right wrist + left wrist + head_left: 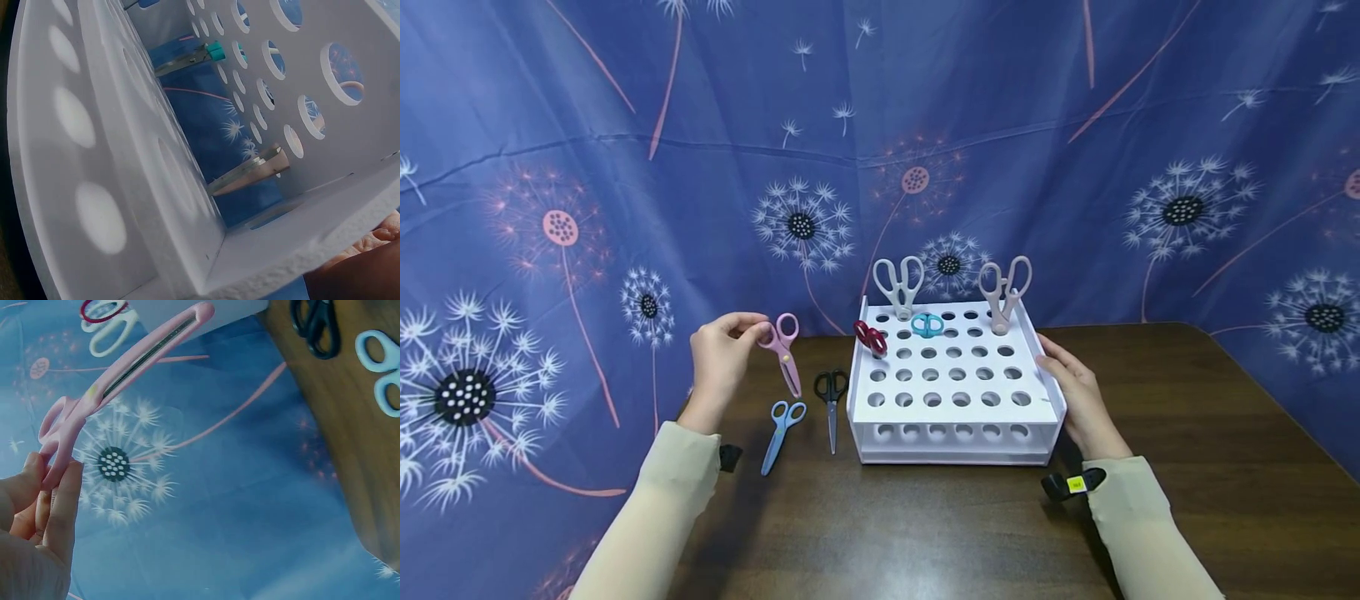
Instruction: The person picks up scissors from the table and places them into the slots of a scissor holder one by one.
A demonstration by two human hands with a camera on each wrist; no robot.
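Pink scissors (787, 353) hang blades down from my left hand (727, 348), which pinches one handle loop. In the left wrist view the pink scissors (119, 387) are closed, with a strip of metal showing along the pink blade cover. My right hand (1081, 398) rests along the outer right side of a white rack (955, 457) with rows of round holes. Standing in the rack are white scissors (898, 287), pale pinkish scissors (1000, 302), small teal-handled scissors (927, 326) and red-handled scissors (870, 339).
Blue scissors (781, 435) and black-handled scissors (832, 404) lie on the brown wooden table (880, 533), left of the rack. A blue curtain with dandelion prints (865, 100) hangs behind the table and along its left side.
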